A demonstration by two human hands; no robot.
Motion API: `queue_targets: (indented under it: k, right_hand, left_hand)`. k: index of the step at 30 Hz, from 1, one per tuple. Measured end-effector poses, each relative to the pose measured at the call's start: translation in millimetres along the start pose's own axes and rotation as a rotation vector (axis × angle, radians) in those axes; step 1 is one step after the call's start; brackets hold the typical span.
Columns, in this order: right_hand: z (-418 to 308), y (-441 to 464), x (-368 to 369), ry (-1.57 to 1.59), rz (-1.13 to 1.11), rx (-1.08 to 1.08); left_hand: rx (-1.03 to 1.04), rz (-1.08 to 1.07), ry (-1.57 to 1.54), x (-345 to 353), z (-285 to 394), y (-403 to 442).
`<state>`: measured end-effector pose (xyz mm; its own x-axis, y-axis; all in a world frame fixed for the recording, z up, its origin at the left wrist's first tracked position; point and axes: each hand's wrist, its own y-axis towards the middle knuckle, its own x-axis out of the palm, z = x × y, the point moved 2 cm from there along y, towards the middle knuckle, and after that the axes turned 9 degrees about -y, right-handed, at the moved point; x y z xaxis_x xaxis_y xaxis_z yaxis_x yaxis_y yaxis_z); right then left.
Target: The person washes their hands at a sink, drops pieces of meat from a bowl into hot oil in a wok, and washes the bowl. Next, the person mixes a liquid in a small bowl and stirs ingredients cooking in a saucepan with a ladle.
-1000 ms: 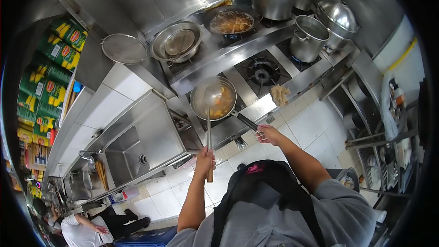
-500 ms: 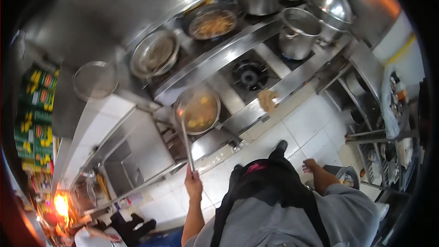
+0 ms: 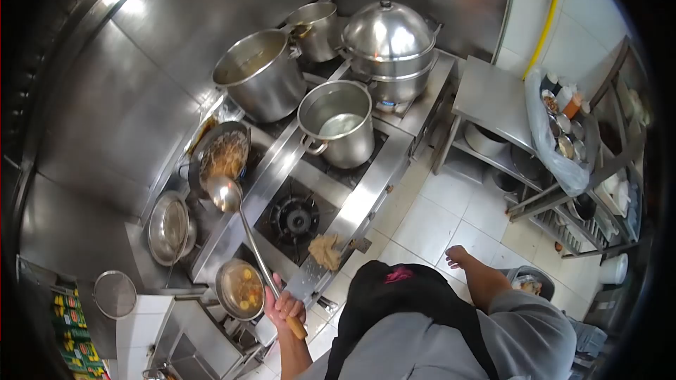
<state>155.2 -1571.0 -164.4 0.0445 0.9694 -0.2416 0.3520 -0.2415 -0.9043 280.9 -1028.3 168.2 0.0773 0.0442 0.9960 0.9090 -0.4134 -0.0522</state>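
Observation:
My left hand (image 3: 285, 309) grips a long-handled ladle (image 3: 246, 229) near its wooden end. The ladle's bowl hangs upside down at the near edge of a dark wok (image 3: 225, 158) with brown, bubbling contents; whether they touch, I cannot tell. Below the ladle's handle sits a metal pan (image 3: 240, 290) of liquid with yellow and orange pieces. Off to the right, my right hand (image 3: 456, 257) hangs over the floor with loose fingers and nothing in it.
A bare burner (image 3: 294, 218) and a crumpled tan cloth (image 3: 325, 252) lie ahead. A pot of water (image 3: 338, 123), a tall stockpot (image 3: 259, 74) and a domed steamer (image 3: 389, 35) stand beyond. At left are a strainer bowl (image 3: 169, 229) and a round sieve (image 3: 115, 294). Metal shelving (image 3: 496, 102) stands right.
My view has turned to the right. My left hand has moved the ladle's bowl from the pan with yellow pieces up to the wok. My right hand still hangs at my side.

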Motion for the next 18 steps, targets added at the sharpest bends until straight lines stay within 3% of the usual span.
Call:
queue_targets:
  k: [4,8,10,12,13,16,17,18]
  right_hand:
    - [-70.7,14.2,-35.8,0.149,0.026,-0.179]
    - [-101.9,24.6,-85.0,0.236,0.091,-0.284]
    - [-83.7,40.1,-115.7,0.288,0.134,-0.290]
    - [-49.3,42.3,-145.0,0.409,0.200,-0.222]
    - [-26.5,39.7,-156.8,0.507,0.225,-0.158]
    - [44.6,23.5,-185.4,0.713,0.291,0.081]
    - [72.7,17.5,-192.8,0.792,0.270,0.067]
    - [81.4,7.2,-196.6,0.827,0.328,0.193]
  left_hand:
    - [-0.175,-0.150,0.090,72.4,-32.9,160.9]
    - [-0.159,-0.136,0.449,148.2,-46.6,339.3]
    - [-0.113,-0.099,0.811,184.1,-54.0,429.8]
    - [0.005,0.066,1.111,211.4,-60.1,523.3]
    - [0.005,0.032,1.320,214.7,-54.4,576.0]
    - [0.004,0.125,1.712,228.1,-59.7,704.8]
    - [0.005,0.130,1.712,228.3,-63.6,736.7]
    - [-0.031,0.175,1.797,226.7,-68.3,765.8]
